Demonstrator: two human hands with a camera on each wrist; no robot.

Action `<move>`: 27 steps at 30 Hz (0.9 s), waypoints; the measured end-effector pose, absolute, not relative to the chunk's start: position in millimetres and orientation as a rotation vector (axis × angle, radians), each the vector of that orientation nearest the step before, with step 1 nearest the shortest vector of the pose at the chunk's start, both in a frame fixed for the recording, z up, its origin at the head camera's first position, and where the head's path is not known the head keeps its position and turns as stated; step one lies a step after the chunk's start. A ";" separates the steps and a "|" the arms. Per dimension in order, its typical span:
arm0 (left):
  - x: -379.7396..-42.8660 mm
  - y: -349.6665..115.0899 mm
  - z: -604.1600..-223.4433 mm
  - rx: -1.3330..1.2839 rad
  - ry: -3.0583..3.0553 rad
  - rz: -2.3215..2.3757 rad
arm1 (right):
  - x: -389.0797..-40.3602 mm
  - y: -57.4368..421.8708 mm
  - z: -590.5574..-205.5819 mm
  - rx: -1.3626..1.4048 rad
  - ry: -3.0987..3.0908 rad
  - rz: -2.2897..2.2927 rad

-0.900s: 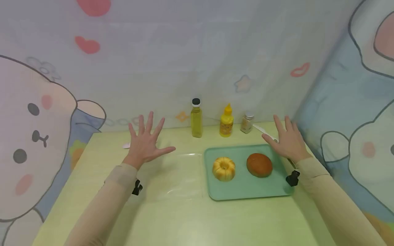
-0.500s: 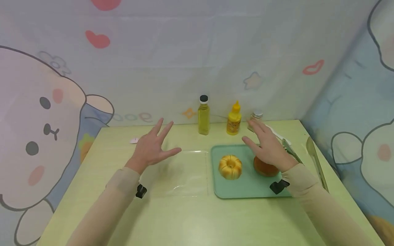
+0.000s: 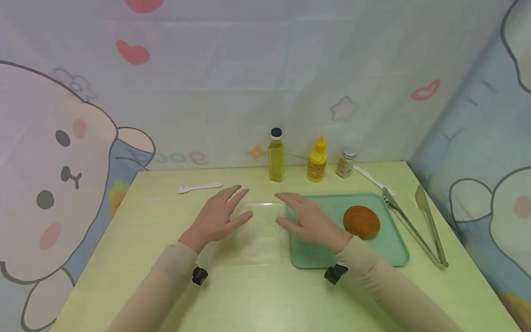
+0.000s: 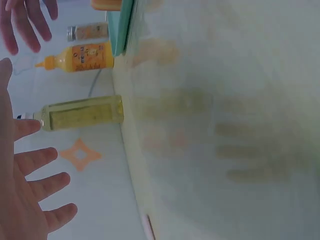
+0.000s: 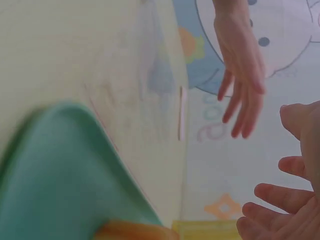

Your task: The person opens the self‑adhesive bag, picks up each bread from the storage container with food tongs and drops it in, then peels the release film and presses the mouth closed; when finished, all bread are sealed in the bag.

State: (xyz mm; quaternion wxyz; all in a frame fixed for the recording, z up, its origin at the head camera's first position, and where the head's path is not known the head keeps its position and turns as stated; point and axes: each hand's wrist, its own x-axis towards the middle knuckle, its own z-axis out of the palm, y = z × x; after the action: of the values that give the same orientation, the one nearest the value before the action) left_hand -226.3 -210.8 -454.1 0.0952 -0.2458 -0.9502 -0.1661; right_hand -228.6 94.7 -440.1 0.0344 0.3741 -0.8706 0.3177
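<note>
Both hands hover over the table with fingers spread and nothing in them. My left hand (image 3: 215, 214) is above the left part of a transparent sheet (image 3: 259, 251) lying flat on the table. My right hand (image 3: 313, 223) is over the left end of a green tray (image 3: 348, 256), fingertips pointing toward the left hand. On the tray sits a round brown bun (image 3: 362, 222). A ring-shaped yellow bread is almost wholly hidden behind the right hand. The right wrist view shows the tray's corner (image 5: 70, 150) beneath that hand.
Along the back stand an oil bottle (image 3: 276, 159), a yellow squeeze bottle (image 3: 317, 163) and a small seasoning jar (image 3: 345, 164). A pink spoon (image 3: 200, 187) lies at back left, a white plastic knife (image 3: 371, 177) behind the tray. Metal tongs (image 3: 416, 235) lie right of it.
The right hand has swept left from the tray's right side, uncovering the bun, tongs and jar. The left hand has come slightly inward and lower, revealing the pink spoon. The head view has shifted slightly.
</note>
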 end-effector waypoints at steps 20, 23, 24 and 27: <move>-209.0 -188.8 -498.6 -0.797 -3.120 -0.403 | -224.2 62.8 -497.1 1.203 -2.807 0.799; -207.3 -187.9 -503.0 -0.820 -3.174 -0.368 | -223.0 60.4 -501.0 1.203 -2.816 0.710; -206.7 -188.0 -504.4 -0.827 -3.183 -0.347 | -222.7 59.8 -502.3 1.201 -2.812 0.688; -205.7 -187.8 -507.6 -0.856 -3.191 -0.297 | -222.1 58.5 -505.5 1.202 -2.774 0.627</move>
State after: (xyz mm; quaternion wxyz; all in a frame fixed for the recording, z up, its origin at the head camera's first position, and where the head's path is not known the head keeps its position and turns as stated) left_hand -205.7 -187.8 -507.6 -0.0876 -0.2571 -0.9583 -0.0891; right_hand -222.1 58.5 -505.5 0.0269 0.3890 -0.8982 0.2030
